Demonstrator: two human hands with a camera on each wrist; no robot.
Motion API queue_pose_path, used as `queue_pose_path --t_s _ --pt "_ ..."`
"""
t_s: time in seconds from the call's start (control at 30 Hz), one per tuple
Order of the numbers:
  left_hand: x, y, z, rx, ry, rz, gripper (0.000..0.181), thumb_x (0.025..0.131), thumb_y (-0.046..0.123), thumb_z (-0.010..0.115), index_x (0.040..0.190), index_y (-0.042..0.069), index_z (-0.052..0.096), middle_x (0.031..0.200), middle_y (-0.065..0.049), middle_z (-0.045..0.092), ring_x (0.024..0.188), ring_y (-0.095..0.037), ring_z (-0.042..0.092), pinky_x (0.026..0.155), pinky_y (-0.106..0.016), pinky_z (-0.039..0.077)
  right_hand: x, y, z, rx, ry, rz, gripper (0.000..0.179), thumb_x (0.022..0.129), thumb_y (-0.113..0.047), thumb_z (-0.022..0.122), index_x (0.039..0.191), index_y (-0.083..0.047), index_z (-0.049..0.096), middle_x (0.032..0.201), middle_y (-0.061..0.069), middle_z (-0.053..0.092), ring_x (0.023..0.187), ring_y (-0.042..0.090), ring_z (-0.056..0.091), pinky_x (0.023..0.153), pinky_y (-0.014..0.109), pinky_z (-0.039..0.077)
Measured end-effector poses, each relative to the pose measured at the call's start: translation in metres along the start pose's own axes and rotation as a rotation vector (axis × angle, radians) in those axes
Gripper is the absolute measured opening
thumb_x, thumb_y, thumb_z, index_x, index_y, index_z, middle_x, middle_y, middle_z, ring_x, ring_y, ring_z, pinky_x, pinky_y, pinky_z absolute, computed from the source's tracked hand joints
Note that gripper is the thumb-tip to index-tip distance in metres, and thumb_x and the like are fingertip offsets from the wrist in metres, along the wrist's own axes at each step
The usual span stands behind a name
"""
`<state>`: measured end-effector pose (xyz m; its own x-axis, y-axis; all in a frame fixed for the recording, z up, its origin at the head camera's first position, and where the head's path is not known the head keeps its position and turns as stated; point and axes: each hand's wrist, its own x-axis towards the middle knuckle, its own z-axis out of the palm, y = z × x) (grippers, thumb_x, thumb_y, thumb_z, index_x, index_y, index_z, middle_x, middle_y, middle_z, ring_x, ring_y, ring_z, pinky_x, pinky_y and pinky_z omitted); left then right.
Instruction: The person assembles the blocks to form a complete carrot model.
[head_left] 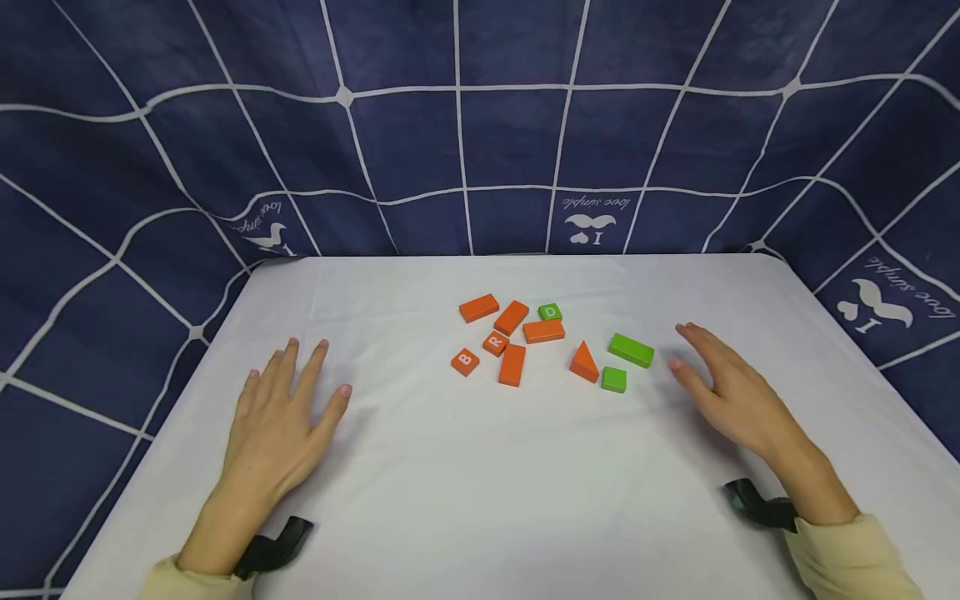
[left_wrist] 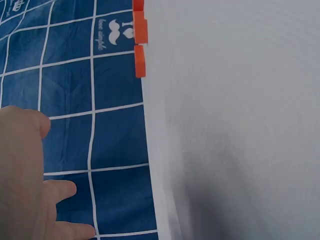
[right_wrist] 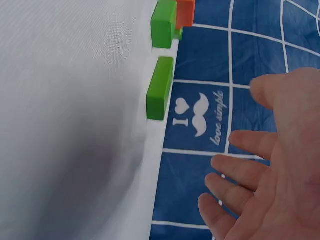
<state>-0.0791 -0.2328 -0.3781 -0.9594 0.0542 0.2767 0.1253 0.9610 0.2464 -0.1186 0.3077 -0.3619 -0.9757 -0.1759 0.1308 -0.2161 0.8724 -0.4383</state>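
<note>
My left hand [head_left: 273, 433], fingers spread, is over the left side of the white table and holds nothing. On the right, my right hand [head_left: 738, 404] has extended fingers and is also bare; nearest to it lies a long green block [head_left: 631, 351]. Beside that block are a small green block [head_left: 613, 380] and an orange triangular block [head_left: 584, 363]. Several orange rectangular blocks [head_left: 512, 366] lie around the middle. Among them are small lettered blocks: an orange B [head_left: 465, 362], an orange R [head_left: 495, 342] and a green D [head_left: 550, 312].
The white tablecloth [head_left: 465, 483] covers the table, whose far edge meets a dark blue curtain [head_left: 510, 142] with white grid lines. The curtain also runs along both sides. Black wrist straps [head_left: 273, 550] sit on both wrists.
</note>
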Motion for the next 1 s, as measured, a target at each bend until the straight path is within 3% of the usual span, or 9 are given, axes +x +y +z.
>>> queue_pose_path --t_s 0.17,0.33,0.5,0.87,1.0 --pt "0.001 0.004 0.001 -0.063 0.036 0.030 0.068 0.106 0.049 0.048 0.161 0.011 0.035 0.158 -0.031 0.036 0.144 -0.052 0.035 0.116 -0.068 0.022 0.009 -0.012 0.001 0.002 -0.017 -0.003 0.065 0.106 -0.041 0.055 0.158 -0.006 0.038 0.157 0.027 0.042 0.142 0.053 0.039 0.108 0.071 0.033" --pt "0.004 0.009 0.002 -0.140 0.035 0.074 0.064 0.106 0.045 0.051 0.157 0.008 0.041 0.154 -0.027 0.045 0.140 -0.049 0.042 0.112 -0.066 0.028 0.018 -0.023 0.007 0.017 -0.020 -0.043 0.062 0.106 -0.040 0.057 0.155 -0.005 0.044 0.154 0.025 0.047 0.142 0.049 0.042 0.110 0.068 0.034" --pt "0.010 0.018 0.012 -0.197 0.027 0.200 0.059 0.102 0.035 0.062 0.151 0.004 0.049 0.148 -0.020 0.053 0.139 -0.042 0.046 0.111 -0.063 0.033 0.025 -0.033 0.015 0.047 -0.038 -0.053 0.059 0.105 -0.039 0.058 0.152 -0.005 0.048 0.153 0.023 0.050 0.142 0.046 0.043 0.112 0.066 0.035" --pt "0.043 0.081 0.042 -0.250 -0.130 0.432 0.052 0.098 0.034 0.067 0.141 0.007 0.060 0.139 -0.007 0.063 0.134 -0.027 0.050 0.114 -0.050 0.035 0.045 -0.045 0.044 0.142 -0.040 -0.056 0.054 0.104 -0.037 0.059 0.147 -0.004 0.055 0.146 0.018 0.058 0.139 0.039 0.050 0.113 0.059 0.038" --pt "0.051 0.099 0.053 -0.306 -0.137 0.458 0.046 0.098 0.030 0.069 0.137 0.006 0.063 0.134 -0.006 0.065 0.128 -0.025 0.055 0.112 -0.045 0.041 0.054 -0.052 0.052 0.169 -0.020 -0.057 0.051 0.103 -0.035 0.060 0.144 -0.005 0.058 0.142 0.016 0.062 0.130 0.037 0.057 0.110 0.056 0.042"
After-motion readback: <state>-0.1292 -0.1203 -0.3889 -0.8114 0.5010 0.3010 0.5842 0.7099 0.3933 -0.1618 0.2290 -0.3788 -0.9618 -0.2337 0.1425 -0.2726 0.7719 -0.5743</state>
